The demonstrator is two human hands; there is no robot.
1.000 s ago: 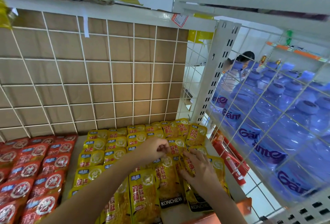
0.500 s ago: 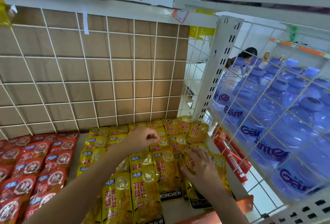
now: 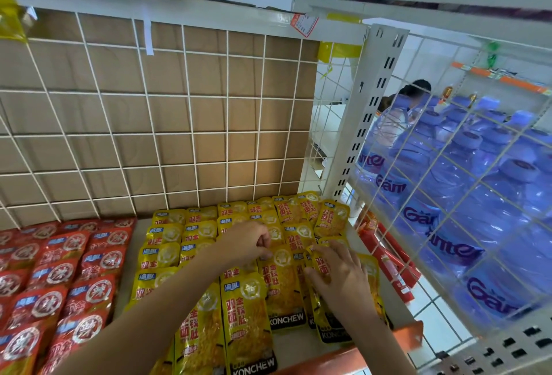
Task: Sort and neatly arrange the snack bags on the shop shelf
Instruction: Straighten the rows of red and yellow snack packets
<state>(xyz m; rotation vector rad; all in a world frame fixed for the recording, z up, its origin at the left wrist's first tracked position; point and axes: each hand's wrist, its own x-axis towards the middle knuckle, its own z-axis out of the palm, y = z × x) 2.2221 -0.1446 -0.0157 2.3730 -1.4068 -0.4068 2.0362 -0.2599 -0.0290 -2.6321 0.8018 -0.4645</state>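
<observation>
Yellow snack bags lie in overlapping rows on the shelf, right of rows of red snack bags. My left hand is in the middle of the yellow rows, fingers curled, pinching the top edge of a yellow bag. My right hand lies flat with spread fingers on the yellow bags of the rightmost column. Both forearms cover several bags near the front.
A white wire grid with brown board behind it closes the shelf's back. A white slotted upright and wire side panel stand on the right, with blue water bottles behind. Red packets lie below. An orange lip edges the front.
My left hand has drawn back slightly toward me and to the right, still curled on a bag top. My right hand stays pressed on the right column. The view shifted a little.
</observation>
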